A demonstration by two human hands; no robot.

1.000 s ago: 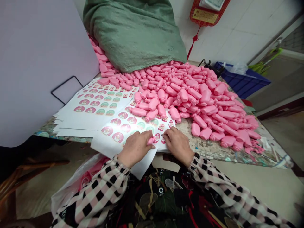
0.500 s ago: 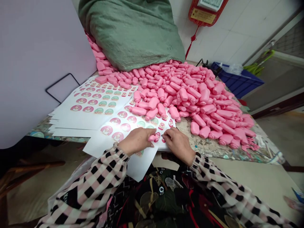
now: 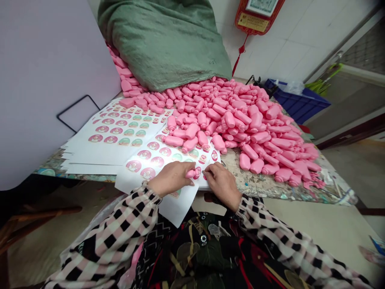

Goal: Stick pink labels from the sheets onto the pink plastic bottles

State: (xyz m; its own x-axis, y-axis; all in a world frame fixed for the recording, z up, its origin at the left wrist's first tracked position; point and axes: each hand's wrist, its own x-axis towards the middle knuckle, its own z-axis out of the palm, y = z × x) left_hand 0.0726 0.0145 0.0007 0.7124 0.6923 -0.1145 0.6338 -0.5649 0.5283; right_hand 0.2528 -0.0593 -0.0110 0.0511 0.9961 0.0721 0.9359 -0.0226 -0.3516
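My left hand (image 3: 173,176) pinches a small pink bottle (image 3: 190,174) between thumb and fingers, with a red and white oval label showing on its right side. Close by on the right, my right hand (image 3: 223,184) has its fingers curled and pressed together at the edge of the sticker sheet (image 3: 140,182); whatever its fingertips hold is too small to name. Pink and green round stickers cover the sheet, which lies under my left hand and hangs over the table's front edge. Loose pink bottles (image 3: 191,130) rest on the sheet's upper part.
A big heap of pink bottles (image 3: 255,120) covers the middle and right of the table (image 3: 234,164). Behind it lies a green sack (image 3: 168,44). More sticker sheets (image 3: 90,154) are stacked at left. A blue crate (image 3: 300,104) stands at the back right.
The whole view has shifted slightly. Both hands keep nearly the same pose, the left still holding the bottle. The left part of the sticker sheet's front edge has changed shape.
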